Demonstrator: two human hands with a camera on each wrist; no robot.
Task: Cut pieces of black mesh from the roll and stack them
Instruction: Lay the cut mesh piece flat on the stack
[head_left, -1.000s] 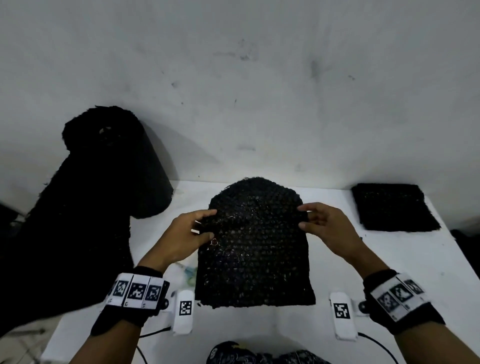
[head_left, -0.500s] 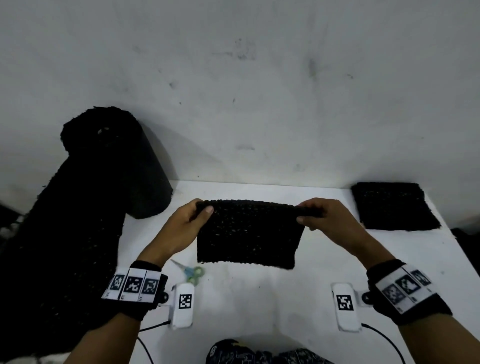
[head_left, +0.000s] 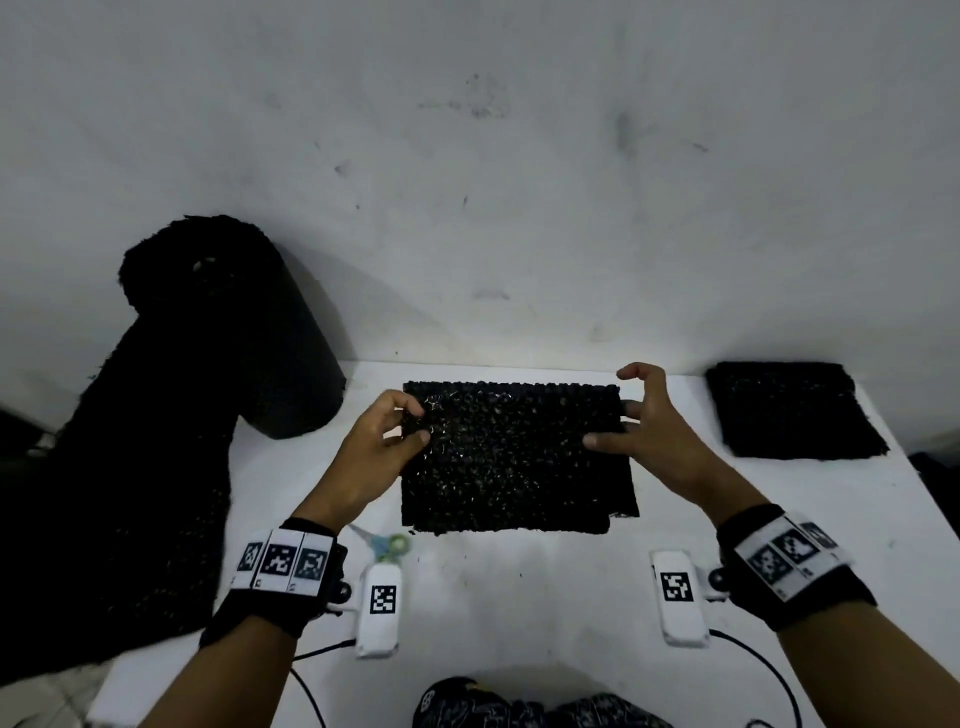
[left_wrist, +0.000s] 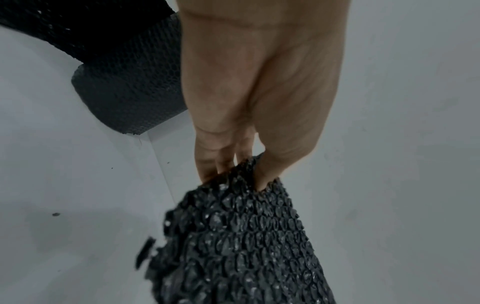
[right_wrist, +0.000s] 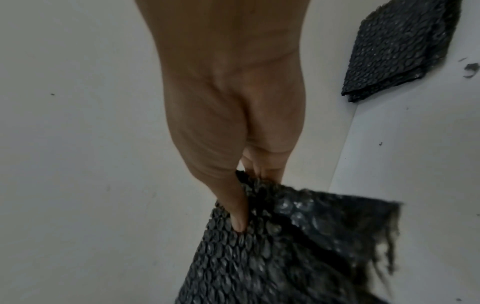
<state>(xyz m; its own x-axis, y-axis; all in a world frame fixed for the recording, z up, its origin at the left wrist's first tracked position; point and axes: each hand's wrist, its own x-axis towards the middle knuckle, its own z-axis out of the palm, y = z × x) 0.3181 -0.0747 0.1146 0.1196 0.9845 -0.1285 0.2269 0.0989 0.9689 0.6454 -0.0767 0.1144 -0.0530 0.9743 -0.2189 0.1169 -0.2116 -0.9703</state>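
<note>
A folded piece of black mesh (head_left: 517, 457) is held over the middle of the white table (head_left: 519, 597). My left hand (head_left: 400, 434) pinches its left edge between thumb and fingers, as the left wrist view shows on the mesh (left_wrist: 233, 236). My right hand (head_left: 621, 423) pinches the right edge, thumb on top of the mesh (right_wrist: 272, 246), index finger raised. The mesh roll (head_left: 223, 332) stands at the back left, its loose end hanging off the table's left side. A stack of cut pieces (head_left: 792, 410) lies at the back right, also in the right wrist view (right_wrist: 397, 49).
Scissors (head_left: 387, 545) with green-blue handles lie on the table near my left wrist. A plain wall (head_left: 467, 182) rises right behind the table. The table's right edge runs just beyond the stack. Small black scraps dot the tabletop.
The mesh piece was folded in half between my hands and has come down from upright to lie flatter over the table. My right index finger has lifted off it.
</note>
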